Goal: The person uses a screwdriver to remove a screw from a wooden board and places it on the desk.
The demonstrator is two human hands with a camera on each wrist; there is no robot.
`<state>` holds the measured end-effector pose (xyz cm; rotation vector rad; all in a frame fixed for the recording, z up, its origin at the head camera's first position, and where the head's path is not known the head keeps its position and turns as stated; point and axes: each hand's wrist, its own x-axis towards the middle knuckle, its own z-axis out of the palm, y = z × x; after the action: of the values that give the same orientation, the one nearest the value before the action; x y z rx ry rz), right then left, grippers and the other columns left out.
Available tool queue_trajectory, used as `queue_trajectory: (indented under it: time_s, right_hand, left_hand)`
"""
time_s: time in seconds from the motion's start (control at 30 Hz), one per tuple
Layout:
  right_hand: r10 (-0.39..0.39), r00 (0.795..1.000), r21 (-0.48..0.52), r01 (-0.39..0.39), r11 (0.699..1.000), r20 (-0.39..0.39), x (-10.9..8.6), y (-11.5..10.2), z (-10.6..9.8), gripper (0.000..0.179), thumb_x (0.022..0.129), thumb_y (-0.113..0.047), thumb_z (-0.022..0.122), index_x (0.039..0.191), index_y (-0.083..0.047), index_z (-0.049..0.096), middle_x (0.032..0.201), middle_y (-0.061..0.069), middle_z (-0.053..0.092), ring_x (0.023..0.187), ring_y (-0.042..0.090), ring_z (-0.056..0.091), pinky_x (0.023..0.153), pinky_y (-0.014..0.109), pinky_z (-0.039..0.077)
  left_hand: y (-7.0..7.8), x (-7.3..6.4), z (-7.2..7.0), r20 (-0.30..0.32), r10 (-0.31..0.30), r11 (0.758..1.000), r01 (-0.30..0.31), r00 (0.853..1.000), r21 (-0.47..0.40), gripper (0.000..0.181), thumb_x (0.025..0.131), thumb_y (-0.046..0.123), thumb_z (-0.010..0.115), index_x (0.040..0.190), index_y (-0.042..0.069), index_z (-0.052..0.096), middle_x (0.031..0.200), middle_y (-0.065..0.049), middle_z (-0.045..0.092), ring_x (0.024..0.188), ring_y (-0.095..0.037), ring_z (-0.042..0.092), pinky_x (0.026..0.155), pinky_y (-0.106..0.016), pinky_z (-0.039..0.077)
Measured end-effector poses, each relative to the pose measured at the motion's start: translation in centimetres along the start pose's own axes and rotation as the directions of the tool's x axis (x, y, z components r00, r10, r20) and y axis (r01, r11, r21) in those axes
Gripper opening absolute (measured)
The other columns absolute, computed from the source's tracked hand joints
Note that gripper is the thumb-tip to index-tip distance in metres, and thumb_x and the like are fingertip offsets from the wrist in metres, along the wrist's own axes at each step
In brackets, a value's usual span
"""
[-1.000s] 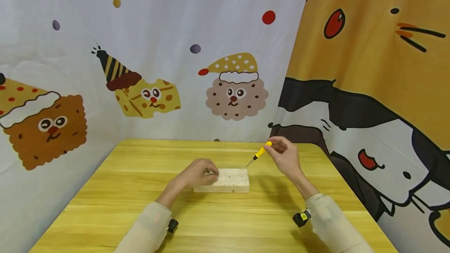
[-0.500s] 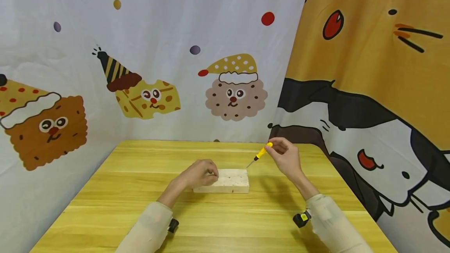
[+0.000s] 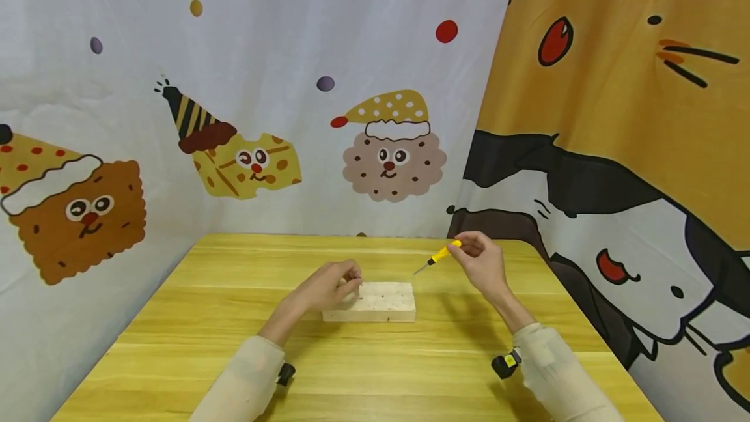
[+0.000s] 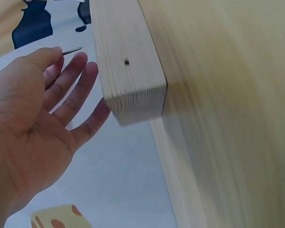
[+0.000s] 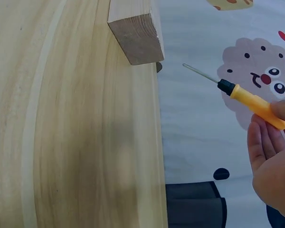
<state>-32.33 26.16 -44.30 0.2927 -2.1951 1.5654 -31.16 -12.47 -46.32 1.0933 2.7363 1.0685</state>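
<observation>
A pale wooden block (image 3: 387,298) with small dark holes in its top lies on the table. Between thumb and forefinger, my left hand (image 3: 326,286) pinches a small screw (image 4: 72,51), its thin point sticking out; its head is hidden by the fingers. That hand is at the block's left end, the other fingers spread loosely beside the wood. To the right of the block, my right hand (image 3: 482,264) holds a screwdriver (image 3: 443,254) by the end of its yellow handle. Its thin metal shaft (image 5: 199,72) slants down towards the block's far right corner, apart from it.
The yellow wooden table (image 3: 193,318) extends around the block on all sides. White cloth (image 3: 263,38) with cartoon prints hangs behind it, and an orange printed cloth (image 3: 615,96) hangs on the right. Dark cameras are strapped to both wrists.
My right hand has shifted slightly right, taking the screwdriver tip away from the block's corner. My left hand has lifted and turned a little, its fingertips now higher over the block.
</observation>
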Motion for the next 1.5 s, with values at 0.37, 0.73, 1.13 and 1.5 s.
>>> queue_trajectory:
  time_s: [0.37, 0.73, 1.13, 1.5]
  right_hand:
    - [0.219, 0.975, -0.032, -0.218, 0.975, 0.028, 0.0, 1.3, -0.6, 0.036, 0.101, -0.013, 0.087, 0.126, 0.007, 0.071, 0.119, 0.02, 0.078, 0.087, -0.001, 0.079, 0.083, 0.018, 0.068]
    - [0.236, 0.965, -0.143, -0.218, 0.965, 0.118, -0.4, 3.5, -0.9, 0.03, 0.104, -0.009, 0.083, 0.129, 0.004, 0.073, 0.122, 0.025, 0.076, 0.101, 0.024, 0.085, 0.09, 0.036, 0.072]
    - [0.157, 0.916, -0.438, 0.021, 0.899, 0.368, -0.7, 4.9, -1.0, 0.015, 0.099, -0.009, 0.087, 0.112, -0.002, 0.083, 0.104, 0.011, 0.084, 0.091, 0.02, 0.076, 0.074, 0.024, 0.06]
    - [0.177, 0.859, -0.475, 0.085, 0.876, 0.48, -1.0, 5.7, -0.6, 0.009, 0.095, -0.006, 0.09, 0.102, -0.007, 0.084, 0.093, 0.0, 0.082, 0.082, 0.009, 0.07, 0.072, 0.022, 0.057]
  left_hand:
    - [-2.8, -3.0, -3.4, -0.154, -0.149, 0.985, 0.16, 0.977, 0.061, 0.009, 0.115, 0.019, 0.068, 0.114, 0.014, 0.075, 0.108, 0.001, 0.08, 0.104, -0.015, 0.076, 0.093, -0.04, 0.067]
    - [-5.6, -5.6, -5.3, -0.102, -0.189, 0.961, 0.205, 0.977, 0.187, 0.009, 0.105, 0.006, 0.08, 0.096, 0.009, 0.079, 0.089, -0.002, 0.079, 0.079, -0.007, 0.066, 0.073, -0.028, 0.058]
    - [-7.1, -6.6, -5.4, -0.028, -0.271, 0.953, 0.273, 0.962, 0.134, 0.009, 0.103, 0.01, 0.082, 0.096, 0.014, 0.083, 0.091, 0.002, 0.08, 0.083, -0.009, 0.068, 0.077, -0.033, 0.061]
    - [-6.6, -6.8, -5.3, -0.017, -0.321, 0.937, 0.32, 0.947, 0.142, 0.01, 0.103, 0.011, 0.083, 0.094, 0.014, 0.083, 0.093, 0.001, 0.081, 0.084, -0.01, 0.068, 0.077, -0.034, 0.061]
